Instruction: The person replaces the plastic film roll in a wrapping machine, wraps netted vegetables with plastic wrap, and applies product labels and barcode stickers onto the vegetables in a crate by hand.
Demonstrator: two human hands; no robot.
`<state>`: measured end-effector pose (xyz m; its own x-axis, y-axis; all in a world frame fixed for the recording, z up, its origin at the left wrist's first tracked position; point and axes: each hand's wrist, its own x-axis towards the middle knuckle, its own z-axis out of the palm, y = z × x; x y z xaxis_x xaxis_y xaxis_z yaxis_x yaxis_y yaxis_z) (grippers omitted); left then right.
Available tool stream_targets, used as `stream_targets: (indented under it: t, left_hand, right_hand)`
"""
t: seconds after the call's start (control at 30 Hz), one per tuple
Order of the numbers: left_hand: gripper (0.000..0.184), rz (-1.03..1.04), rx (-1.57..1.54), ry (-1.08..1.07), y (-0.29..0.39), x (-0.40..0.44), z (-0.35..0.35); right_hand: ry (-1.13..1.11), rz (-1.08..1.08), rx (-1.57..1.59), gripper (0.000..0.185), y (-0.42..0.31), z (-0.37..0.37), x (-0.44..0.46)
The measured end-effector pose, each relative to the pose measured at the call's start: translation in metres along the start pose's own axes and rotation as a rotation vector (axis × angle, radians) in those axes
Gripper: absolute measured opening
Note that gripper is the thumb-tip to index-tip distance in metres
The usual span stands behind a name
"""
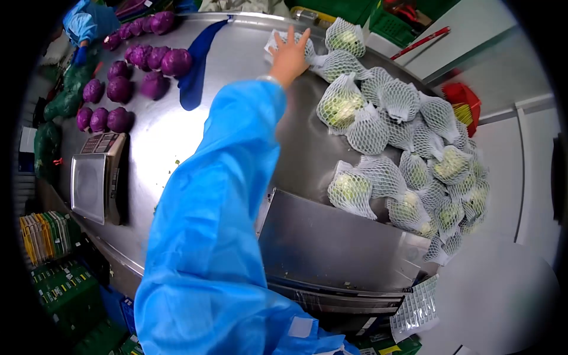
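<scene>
Head view: the left hand (290, 58), fingers spread apart, is touching a foam-netted bundle (273, 45) beside netted vegetables (343, 111) on the metal surface (242, 53).

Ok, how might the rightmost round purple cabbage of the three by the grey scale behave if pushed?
That round purple cabbage will probably roll, being nearly round on a smooth metal table. Its compact head looks firm and may be heavy for its size. Pushed left, it could bump the middle purple cabbage.

The metal table (245, 53) carries purple cabbages (120, 89), a scale (89, 184), blue cloth (194, 77) and net-wrapped vegetables (342, 107) (mostly heaped).
</scene>
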<state>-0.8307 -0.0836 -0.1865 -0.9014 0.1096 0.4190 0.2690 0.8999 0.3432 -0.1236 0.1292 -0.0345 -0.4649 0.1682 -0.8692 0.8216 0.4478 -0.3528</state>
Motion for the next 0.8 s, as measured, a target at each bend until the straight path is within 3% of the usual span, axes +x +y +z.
stream_targets:
  t: [0.1,0.23,0.33,0.4,0.47,0.57,0.6,0.63,0.67,0.73,0.77,0.8]
  left_hand:
    - [0.105,-0.319,-0.106,-0.139,-0.003,0.018,0.029]
    - [0.090,-0.368,-0.381,-0.021,-0.032,0.005,0.038]
    - [0.094,-0.639,-0.984,-0.010,-0.051,-0.013,0.019]
    - [0.096,-0.831,-1.598,-0.123,-0.057,-0.043,-0.015]
    - [0.089,-0.756,-1.761,-0.237,-0.057,-0.067,-0.048]
    - [0.082,-0.451,-1.956,-0.425,-0.013,-0.112,-0.129]
    - [0.081,-0.433,-1.964,-0.486,0.002,-0.133,-0.149]
    - [0.080,-0.411,-1.970,-0.544,0.017,-0.155,-0.169]
    - [0.088,-0.357,-1.988,-0.556,0.038,-0.181,-0.189]
    - [0.105,-0.489,-1.951,-0.646,0.093,-0.226,-0.220]
    - [0.115,-0.492,-1.971,-0.695,0.110,-0.253,-0.217]
    - [0.124,-0.232,-1.766,-0.651,0.131,-0.276,-0.229]
  right_hand:
    - [0.001,0.068,0.017,0.021,0.001,0.001,0.006]
    - [0.000,0.086,0.040,0.019,0.003,0.001,0.005]
    - [0.005,0.042,0.049,0.018,0.007,0.001,0.002]
    - [0.018,-0.018,0.062,0.017,0.008,0.001,-0.005]
    - [0.039,-0.139,0.069,0.017,0.002,-0.004,-0.013]
    - [0.223,-0.641,-0.065,0.012,-0.065,-0.035,-0.016]
    - [0.292,-0.547,0.077,0.018,-0.079,-0.039,-0.014]
    - [0.269,-0.595,0.278,0.012,-0.095,-0.045,-0.005]
    - [0.084,-0.627,0.504,0.021,-0.118,-0.052,-0.001]
    - [-0.165,-0.714,0.726,0.070,-0.160,-0.058,0.011]
    - [-0.243,-0.843,0.821,0.080,-0.172,-0.057,0.021]
    - [-0.261,-0.885,0.913,0.085,-0.181,-0.054,0.027]
